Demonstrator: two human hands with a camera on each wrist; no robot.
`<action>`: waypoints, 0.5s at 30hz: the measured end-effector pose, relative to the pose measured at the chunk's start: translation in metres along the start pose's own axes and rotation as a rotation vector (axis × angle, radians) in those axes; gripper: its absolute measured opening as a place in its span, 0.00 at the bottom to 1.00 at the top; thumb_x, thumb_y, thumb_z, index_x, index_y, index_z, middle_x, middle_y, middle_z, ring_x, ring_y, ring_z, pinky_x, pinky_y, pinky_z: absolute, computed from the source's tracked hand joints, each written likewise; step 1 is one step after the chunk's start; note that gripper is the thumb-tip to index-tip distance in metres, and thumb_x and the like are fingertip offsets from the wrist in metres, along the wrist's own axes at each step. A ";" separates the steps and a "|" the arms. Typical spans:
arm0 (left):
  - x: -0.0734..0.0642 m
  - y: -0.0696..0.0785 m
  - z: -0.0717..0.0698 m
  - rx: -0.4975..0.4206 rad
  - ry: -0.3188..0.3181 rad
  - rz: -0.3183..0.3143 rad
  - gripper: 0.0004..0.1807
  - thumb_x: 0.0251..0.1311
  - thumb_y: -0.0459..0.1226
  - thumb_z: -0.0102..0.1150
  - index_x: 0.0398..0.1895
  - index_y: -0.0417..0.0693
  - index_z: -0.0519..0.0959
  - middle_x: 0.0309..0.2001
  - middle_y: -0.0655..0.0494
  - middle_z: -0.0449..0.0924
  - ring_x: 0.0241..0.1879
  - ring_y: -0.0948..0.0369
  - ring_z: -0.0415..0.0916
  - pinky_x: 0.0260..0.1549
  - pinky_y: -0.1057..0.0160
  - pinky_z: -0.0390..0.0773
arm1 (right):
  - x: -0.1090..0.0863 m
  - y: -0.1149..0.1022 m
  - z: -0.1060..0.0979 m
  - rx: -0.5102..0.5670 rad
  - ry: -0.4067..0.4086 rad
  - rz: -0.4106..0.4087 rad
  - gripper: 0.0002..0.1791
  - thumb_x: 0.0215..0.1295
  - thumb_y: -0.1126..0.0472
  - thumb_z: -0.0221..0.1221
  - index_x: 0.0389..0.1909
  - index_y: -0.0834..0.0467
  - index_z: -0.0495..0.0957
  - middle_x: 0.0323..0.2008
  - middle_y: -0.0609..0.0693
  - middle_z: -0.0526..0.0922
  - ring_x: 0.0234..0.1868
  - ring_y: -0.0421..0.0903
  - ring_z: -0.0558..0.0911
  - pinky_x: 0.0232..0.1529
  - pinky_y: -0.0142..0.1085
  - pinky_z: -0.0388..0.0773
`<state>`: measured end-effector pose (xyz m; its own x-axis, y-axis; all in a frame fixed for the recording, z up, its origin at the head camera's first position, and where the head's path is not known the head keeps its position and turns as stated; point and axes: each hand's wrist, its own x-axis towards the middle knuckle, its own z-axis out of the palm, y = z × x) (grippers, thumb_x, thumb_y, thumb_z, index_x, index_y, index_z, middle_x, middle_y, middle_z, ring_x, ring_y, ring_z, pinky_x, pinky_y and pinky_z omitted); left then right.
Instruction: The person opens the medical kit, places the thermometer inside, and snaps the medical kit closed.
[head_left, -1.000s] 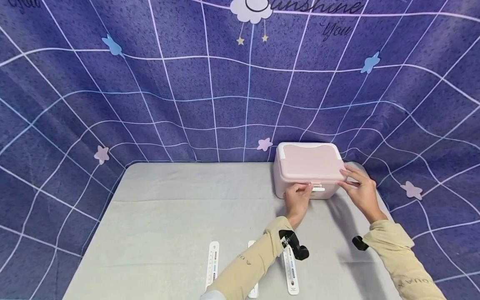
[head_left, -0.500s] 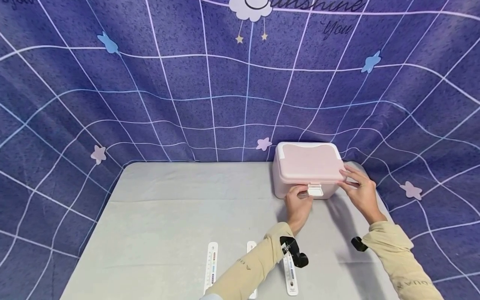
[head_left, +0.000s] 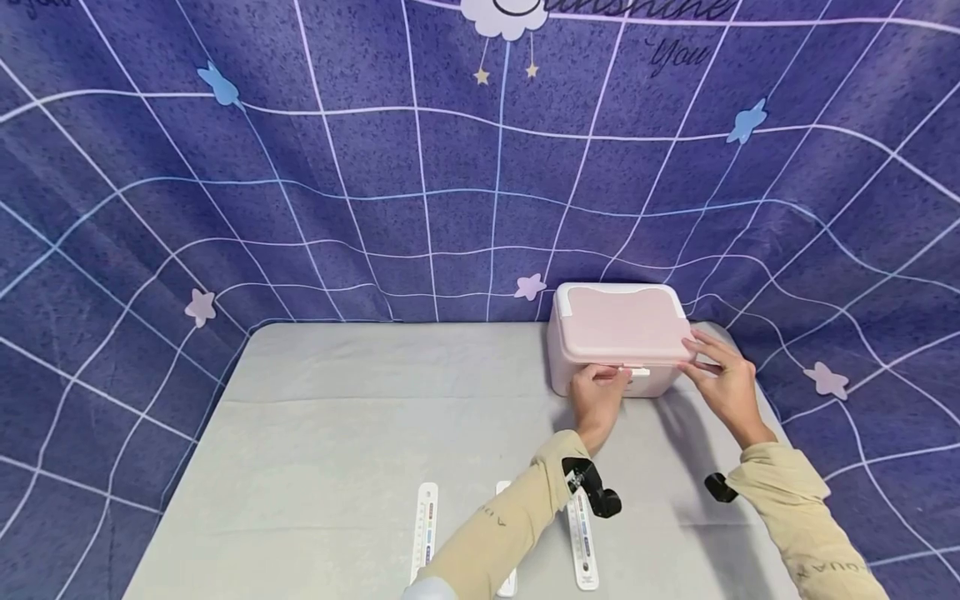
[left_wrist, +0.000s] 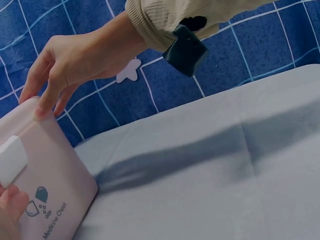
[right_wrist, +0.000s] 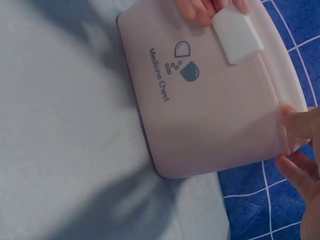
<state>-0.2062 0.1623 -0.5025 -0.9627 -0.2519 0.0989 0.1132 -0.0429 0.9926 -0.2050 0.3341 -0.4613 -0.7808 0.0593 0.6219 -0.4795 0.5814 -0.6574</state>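
Observation:
A pink medicine box point(head_left: 626, 321) with a white-trimmed lid stands at the back right of the table, lid down. Its front bears the print "Medicine Chest". The white latch point(right_wrist: 237, 35) at the front sticks outward, seen nearly edge-on in the head view. My left hand point(head_left: 597, 400) holds the latch's left end with curled fingers; some of its fingertips show beside it in the right wrist view. My right hand point(head_left: 723, 383) grips the box's front right corner at the lid seam, thumb on the front and fingers round the side, as the left wrist view also shows.
White thermometers lie near the table's front: one at left point(head_left: 425, 525), one at right point(head_left: 583, 542), and one between point(head_left: 507, 583), partly under my left sleeve. A purple-blue gridded curtain point(head_left: 375, 208) hangs behind the grey table cover point(head_left: 337, 433).
The latch hung flat against the box front half a second ago and is now swung up and outward, with my left fingers slightly higher. My right hand stays at the corner.

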 end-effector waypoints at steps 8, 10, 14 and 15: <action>-0.003 0.002 -0.002 0.028 -0.033 -0.011 0.10 0.38 0.22 0.70 0.26 0.38 0.82 0.26 0.49 0.82 0.26 0.59 0.81 0.24 0.73 0.78 | 0.000 -0.001 -0.002 -0.021 -0.001 -0.006 0.22 0.37 0.84 0.68 0.40 0.76 0.80 0.47 0.71 0.78 0.51 0.37 0.77 0.38 0.22 0.77; -0.004 0.000 -0.003 0.033 -0.044 0.012 0.12 0.35 0.18 0.66 0.26 0.37 0.81 0.26 0.48 0.82 0.27 0.57 0.80 0.26 0.72 0.78 | -0.001 -0.001 -0.002 -0.026 0.000 -0.004 0.22 0.38 0.84 0.68 0.40 0.76 0.80 0.47 0.70 0.78 0.51 0.36 0.77 0.38 0.23 0.77; -0.003 -0.006 -0.010 0.060 -0.043 0.106 0.12 0.34 0.16 0.62 0.24 0.35 0.80 0.26 0.46 0.81 0.28 0.51 0.80 0.29 0.66 0.81 | -0.002 -0.001 -0.001 -0.031 0.000 -0.005 0.22 0.38 0.83 0.68 0.40 0.76 0.80 0.47 0.70 0.78 0.51 0.34 0.76 0.38 0.28 0.78; -0.002 -0.006 -0.012 0.069 -0.046 0.125 0.11 0.35 0.16 0.62 0.24 0.35 0.80 0.26 0.45 0.81 0.29 0.50 0.80 0.30 0.64 0.81 | -0.001 -0.001 -0.001 -0.031 0.000 -0.008 0.22 0.38 0.83 0.68 0.40 0.76 0.80 0.47 0.70 0.78 0.51 0.33 0.76 0.38 0.29 0.78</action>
<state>-0.2020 0.1512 -0.5096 -0.9526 -0.2064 0.2237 0.2174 0.0528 0.9747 -0.2030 0.3345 -0.4608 -0.7768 0.0542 0.6274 -0.4733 0.6070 -0.6384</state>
